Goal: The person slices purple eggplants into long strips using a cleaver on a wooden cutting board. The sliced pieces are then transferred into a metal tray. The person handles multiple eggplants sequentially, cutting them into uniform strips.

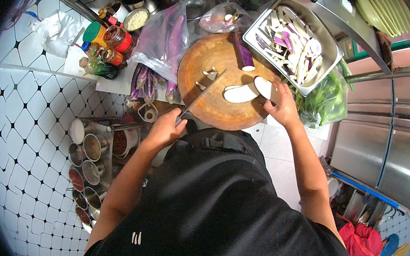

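Observation:
My left hand [168, 127] grips the handle of a kitchen cleaver [204, 95], whose blade stands edge-down over the left half of a round wooden chopping board [206, 115]. Small eggplant offcuts [209, 75] lie by the blade's far end. In my right hand [283, 105] is an eggplant slice [265, 88], pale cut face showing, at the board's right side. Just left of it a long pale eggplant slice [241, 93] rests flat on the wood. Farther back lies a purple eggplant piece [243, 53] with its cut end towards me.
A steel pan [329, 64] of cut eggplant strips overhangs the board's back right. Whole eggplants in a plastic bag [158, 37] lie to the left, beside sauce jars [118, 39] and a bowl of minced garlic [136, 19]. Bagged green vegetables [324, 97] sit right. A steel shelf [329, 11] crosses above.

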`<state>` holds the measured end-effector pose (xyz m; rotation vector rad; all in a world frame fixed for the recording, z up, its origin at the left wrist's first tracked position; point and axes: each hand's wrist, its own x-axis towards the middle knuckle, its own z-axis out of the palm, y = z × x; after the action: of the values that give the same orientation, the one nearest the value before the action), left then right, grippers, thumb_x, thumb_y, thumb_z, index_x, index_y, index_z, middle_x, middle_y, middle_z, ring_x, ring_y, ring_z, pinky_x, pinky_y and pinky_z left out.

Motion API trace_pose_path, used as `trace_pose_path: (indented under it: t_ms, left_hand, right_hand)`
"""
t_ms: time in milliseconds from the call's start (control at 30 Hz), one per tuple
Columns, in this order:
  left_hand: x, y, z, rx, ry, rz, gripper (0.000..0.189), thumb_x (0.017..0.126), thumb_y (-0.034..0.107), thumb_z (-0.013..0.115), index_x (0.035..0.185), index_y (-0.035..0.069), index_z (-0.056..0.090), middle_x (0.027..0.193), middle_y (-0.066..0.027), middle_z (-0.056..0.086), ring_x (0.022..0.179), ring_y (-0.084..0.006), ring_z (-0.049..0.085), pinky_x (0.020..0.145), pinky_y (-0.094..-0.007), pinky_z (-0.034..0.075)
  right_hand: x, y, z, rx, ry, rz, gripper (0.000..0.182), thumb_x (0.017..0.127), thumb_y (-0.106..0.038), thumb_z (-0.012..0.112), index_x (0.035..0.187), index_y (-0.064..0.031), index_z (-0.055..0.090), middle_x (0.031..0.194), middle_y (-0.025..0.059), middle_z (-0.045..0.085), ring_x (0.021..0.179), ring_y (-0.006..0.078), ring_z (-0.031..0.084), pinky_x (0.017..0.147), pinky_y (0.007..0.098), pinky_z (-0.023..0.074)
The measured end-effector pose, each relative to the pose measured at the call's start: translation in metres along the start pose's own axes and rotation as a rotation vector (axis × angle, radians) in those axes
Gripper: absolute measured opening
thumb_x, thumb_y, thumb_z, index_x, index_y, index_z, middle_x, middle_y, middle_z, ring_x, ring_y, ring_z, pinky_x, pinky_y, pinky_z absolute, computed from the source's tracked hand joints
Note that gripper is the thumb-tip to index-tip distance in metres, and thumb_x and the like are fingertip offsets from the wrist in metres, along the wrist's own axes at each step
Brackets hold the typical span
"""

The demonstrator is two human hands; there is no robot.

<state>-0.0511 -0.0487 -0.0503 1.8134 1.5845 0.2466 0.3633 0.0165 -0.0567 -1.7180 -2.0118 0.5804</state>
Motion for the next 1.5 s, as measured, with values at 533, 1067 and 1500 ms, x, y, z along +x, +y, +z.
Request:
trace_pose_path:
  t_ms: [533, 1067, 1500]
  left_hand:
    - [-0.019, 0.035, -0.036, 0.045, 0.055, -0.041, 0.031, 0.096, 0.029, 0.071, 0.101, -0.001, 0.063, 0.088, -0.0276, 0.067, 0.088, -0.0478, 0.065, 0.076, -0.0516, 0.051]
    - [-0.006, 0.031, -0.021, -0.025, -0.070, -0.054, 0.033, 0.098, 0.030, 0.068, 0.107, -0.001, 0.065, 0.094, -0.0265, 0.071, 0.093, -0.0471, 0.068, 0.078, -0.0481, 0.053]
    - [0.014, 0.019, -0.014, 0.136, 0.078, -0.090, 0.031, 0.095, 0.028, 0.068, 0.110, 0.000, 0.068, 0.097, -0.0266, 0.072, 0.092, -0.0458, 0.069, 0.080, -0.0510, 0.055]
  right_hand:
    - [0.039, -0.068, 0.074, -0.012, -0.121, -0.343, 0.040, 0.085, -0.022, 0.075, 0.124, -0.0128, 0.072, 0.139, 0.0144, 0.058, 0.136, 0.0366, 0.049, 0.114, 0.0459, 0.0406]
    - [0.028, -0.076, 0.084, -0.094, -0.042, -0.296, 0.035, 0.091, -0.026, 0.071, 0.123, -0.0118, 0.071, 0.133, 0.0184, 0.059, 0.133, 0.0406, 0.049, 0.112, 0.0500, 0.0398]
    - [0.050, -0.075, 0.079, -0.103, -0.228, -0.153, 0.040, 0.087, -0.024, 0.071, 0.124, -0.0084, 0.069, 0.136, 0.0147, 0.061, 0.134, 0.0368, 0.051, 0.112, 0.0520, 0.0394]
